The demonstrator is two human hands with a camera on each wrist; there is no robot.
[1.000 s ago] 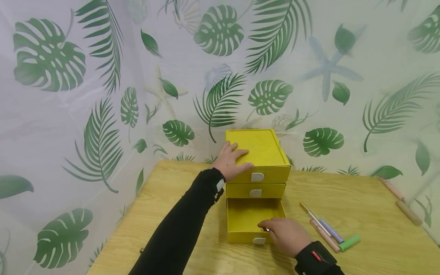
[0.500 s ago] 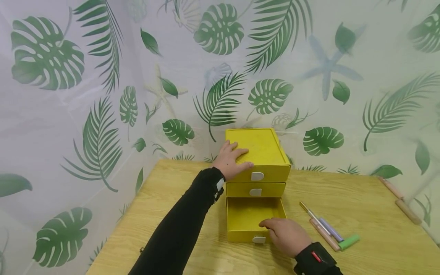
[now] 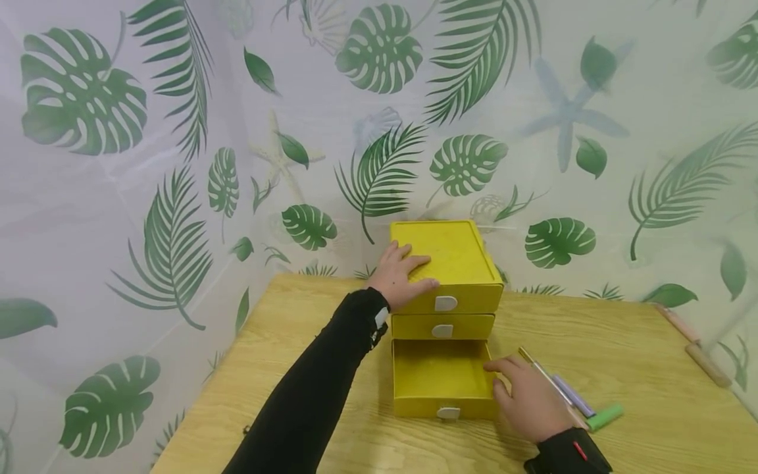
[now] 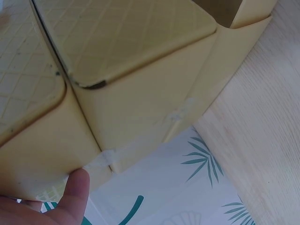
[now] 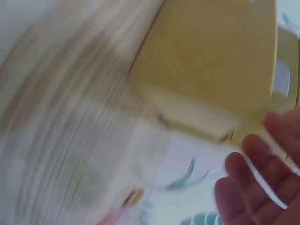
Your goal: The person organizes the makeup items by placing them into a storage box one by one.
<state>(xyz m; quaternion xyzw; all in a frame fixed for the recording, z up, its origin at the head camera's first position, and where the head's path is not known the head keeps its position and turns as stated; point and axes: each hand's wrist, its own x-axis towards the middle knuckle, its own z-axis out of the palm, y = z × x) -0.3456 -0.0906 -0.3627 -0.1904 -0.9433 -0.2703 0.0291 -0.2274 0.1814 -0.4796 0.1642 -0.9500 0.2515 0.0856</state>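
Note:
A yellow drawer unit (image 3: 441, 253) with three stacked drawers stands on the wooden table. Its bottom drawer (image 3: 435, 368) is pulled out, and its visible inside holds nothing. The top and middle drawers are closed. My left hand (image 3: 399, 276) rests on the left edge of the unit's top, fingers spread. In the left wrist view, its thumb (image 4: 77, 187) touches the yellow side. My right hand (image 3: 530, 398) is beside the drawer's right wall, palm down. The right wrist view shows its fingers (image 5: 258, 150) loosely extended with nothing between them.
Right of the right hand lie a gold-tipped pen (image 3: 547, 375), a purple pen (image 3: 573, 395) and a green marker (image 3: 605, 418); a pink pen there is mostly hidden. A pink pen (image 3: 678, 324) and a tan cylinder (image 3: 707, 365) lie along the table's right edge. Leaf-patterned sheeting stands behind.
My right hand has left the front edge of the bottom drawer and moved right, towards the pens. The left hand and the open drawer stay where they were.

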